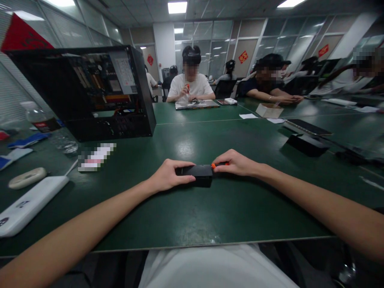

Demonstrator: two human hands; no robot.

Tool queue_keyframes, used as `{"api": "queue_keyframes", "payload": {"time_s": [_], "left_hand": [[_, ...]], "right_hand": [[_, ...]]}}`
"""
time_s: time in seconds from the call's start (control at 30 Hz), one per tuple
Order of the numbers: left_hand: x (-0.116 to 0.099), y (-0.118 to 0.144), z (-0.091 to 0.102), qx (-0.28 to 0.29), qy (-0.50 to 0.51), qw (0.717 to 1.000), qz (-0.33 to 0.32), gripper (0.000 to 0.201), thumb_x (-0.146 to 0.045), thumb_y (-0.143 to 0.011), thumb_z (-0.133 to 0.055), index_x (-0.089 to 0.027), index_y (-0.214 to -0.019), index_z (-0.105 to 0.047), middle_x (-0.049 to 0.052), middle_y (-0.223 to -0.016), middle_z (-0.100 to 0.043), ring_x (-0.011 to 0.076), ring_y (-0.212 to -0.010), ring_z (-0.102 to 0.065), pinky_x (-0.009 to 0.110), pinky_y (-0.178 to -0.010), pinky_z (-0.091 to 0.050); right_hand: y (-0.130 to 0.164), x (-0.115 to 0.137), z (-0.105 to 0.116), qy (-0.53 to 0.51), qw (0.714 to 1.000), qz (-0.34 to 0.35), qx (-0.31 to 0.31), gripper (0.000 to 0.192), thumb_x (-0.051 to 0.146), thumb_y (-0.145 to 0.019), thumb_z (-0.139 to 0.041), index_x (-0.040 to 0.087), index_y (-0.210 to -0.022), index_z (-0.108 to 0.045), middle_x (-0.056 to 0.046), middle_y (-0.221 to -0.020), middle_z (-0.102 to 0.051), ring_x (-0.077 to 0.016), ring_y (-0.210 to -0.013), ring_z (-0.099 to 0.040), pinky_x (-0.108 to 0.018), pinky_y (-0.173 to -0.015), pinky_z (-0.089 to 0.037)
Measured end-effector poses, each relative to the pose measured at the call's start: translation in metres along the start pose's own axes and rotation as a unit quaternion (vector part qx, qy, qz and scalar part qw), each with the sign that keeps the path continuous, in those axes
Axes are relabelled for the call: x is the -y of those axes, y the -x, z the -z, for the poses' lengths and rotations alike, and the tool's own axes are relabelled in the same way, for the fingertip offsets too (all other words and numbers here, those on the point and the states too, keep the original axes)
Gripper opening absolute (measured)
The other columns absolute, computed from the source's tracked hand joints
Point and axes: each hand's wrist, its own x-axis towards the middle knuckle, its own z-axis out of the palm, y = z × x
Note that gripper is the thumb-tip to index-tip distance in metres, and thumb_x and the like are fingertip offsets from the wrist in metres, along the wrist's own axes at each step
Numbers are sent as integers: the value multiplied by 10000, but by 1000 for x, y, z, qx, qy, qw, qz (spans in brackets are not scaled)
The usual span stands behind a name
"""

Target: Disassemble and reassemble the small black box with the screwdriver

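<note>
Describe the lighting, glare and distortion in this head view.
Head view: ceiling panels light the room evenly; they leave a pale glare patch on the green table; wide-angle warping bows the edges and stretches both forearms; the black box between the left hand and right hand stays sharp.

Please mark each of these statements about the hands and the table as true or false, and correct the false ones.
1. The left hand rests on a small black box. True.
2. The right hand holds a blue pen. False: it pinches a small tool with an orange part at the box's right end.
3. The open computer case stands to the left on the green table. True.
4. The water bottle stands upright beside the right hand. False: it lies on its side at the far left.
</note>
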Motion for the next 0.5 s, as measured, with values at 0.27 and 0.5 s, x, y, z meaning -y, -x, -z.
{"api": "queue_keyframes", "payload": {"time_s": [0.27,0.5], "left_hand": [[2,1,-3,-8,-18,1000,-18,496,-432,-823,-799,-137,-1219,-757,69,-1038,-797,230,-900,-722,293,-803,-531],[1,1,-3,-21,-35,999,-20,479,-443,-830,-785,-143,-1202,-764,67,-1032,-796,226,-875,-720,290,-780,-529]], "right_hand": [[9,14,25,117,992,57,-7,392,471,-1003,-550,141,-1029,-761,-99,-870,-752,-161,-726,-675,-268,-674,-471],[6,6,9,145,989,31,12,406,469,-1029,-486,141,-1062,-724,-98,-897,-740,-171,-757,-677,-269,-692,-476]]}}
